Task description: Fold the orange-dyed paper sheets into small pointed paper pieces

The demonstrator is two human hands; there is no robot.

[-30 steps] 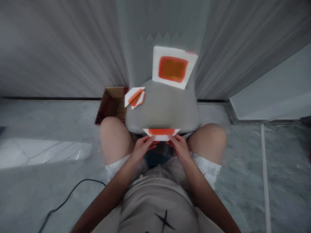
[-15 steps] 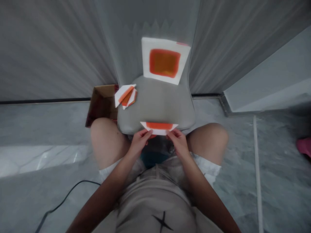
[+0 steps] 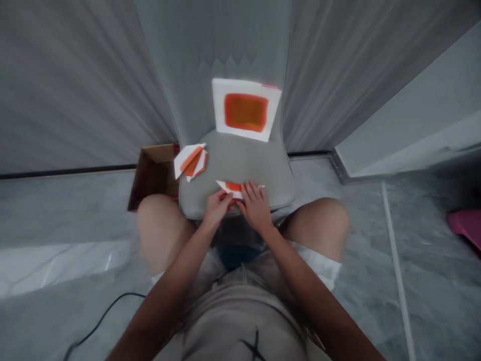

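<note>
A folded strip of white and orange paper point(image 3: 233, 187) lies at the front edge of the grey chair seat point(image 3: 240, 163). My left hand point(image 3: 218, 206) pinches its left end between thumb and fingers. Across the right part of the strip my right hand point(image 3: 256, 204) rests with its fingers stretched out over the paper, hiding much of that side. To the left on the seat are folded orange-and-white paper pieces point(image 3: 192, 161). A larger white sheet with an orange square point(image 3: 246, 111) leans against the chair's back.
An open cardboard box point(image 3: 152, 173) stands on the floor left of the chair. A black cable point(image 3: 108, 307) runs over the floor at lower left. Grey curtains point(image 3: 75, 75) hang behind. A pink object point(image 3: 466, 223) is at the far right.
The paper strip, held up by both hands before, is now down at the seat's front. My right hand has gone from pinching its right end to lying flat across it.
</note>
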